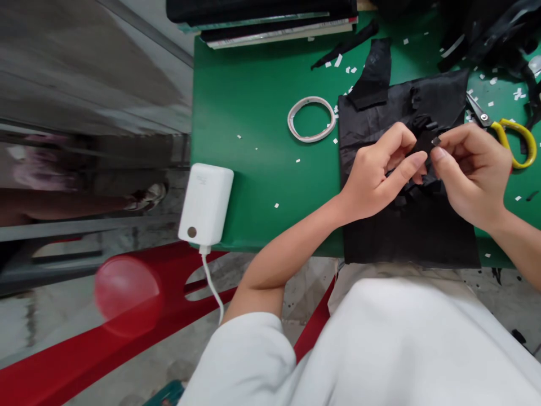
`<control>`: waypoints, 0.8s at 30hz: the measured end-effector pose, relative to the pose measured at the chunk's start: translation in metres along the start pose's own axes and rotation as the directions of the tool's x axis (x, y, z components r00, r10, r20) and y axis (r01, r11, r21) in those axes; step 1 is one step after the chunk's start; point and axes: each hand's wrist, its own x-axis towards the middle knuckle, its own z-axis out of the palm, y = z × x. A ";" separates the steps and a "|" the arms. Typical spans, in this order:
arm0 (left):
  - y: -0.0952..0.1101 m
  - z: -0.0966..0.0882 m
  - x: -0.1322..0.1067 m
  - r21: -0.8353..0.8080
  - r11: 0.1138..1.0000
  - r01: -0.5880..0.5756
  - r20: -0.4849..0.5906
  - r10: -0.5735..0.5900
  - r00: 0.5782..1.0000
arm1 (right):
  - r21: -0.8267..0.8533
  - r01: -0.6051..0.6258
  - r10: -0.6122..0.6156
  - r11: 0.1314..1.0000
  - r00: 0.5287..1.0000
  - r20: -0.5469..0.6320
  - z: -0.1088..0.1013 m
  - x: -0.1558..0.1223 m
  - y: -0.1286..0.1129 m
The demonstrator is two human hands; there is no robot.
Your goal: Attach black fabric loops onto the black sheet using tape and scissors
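Between my two hands is a small black piece of thin material (424,143); I cannot tell whether it is cloth or paper. My left hand (382,169) pinches its left side between thumb and fingers. On the other side, the thumb and forefinger of my right hand (475,172) close on its edge, where a tiny shiny spot shows. Both hands are just above a larger black sheet (409,234) with small black scraps on it. Scissors with yellow handles (525,144) lie just beyond my right hand, their blades partly open.
A roll of double-sided tape (291,119) lies left of the sheet, on the green table (249,107). White paper bits are scattered about. A white power bank (207,203) with a cable sits at the left edge. Books (279,31) and black material (499,39) occupy the far side.
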 end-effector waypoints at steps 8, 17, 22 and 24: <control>-0.002 -0.001 0.001 0.039 0.993 -0.114 -0.010 0.115 0.993 | 0.047 -0.053 0.051 0.998 0.998 0.043 0.001 -0.002 0.001; 0.001 -0.003 -0.001 0.030 0.992 -0.124 0.056 0.122 0.991 | 0.123 -0.091 0.085 0.988 0.995 0.056 0.001 0.000 0.006; 0.004 -0.002 -0.001 -0.028 0.999 -0.026 0.027 0.027 0.999 | 0.085 -0.047 0.042 0.995 0.997 0.060 0.000 -0.001 0.007; 0.004 -0.002 0.000 -0.056 0.998 -0.018 0.005 0.018 1.000 | 0.064 -0.037 0.033 0.997 0.997 0.063 0.000 -0.001 0.006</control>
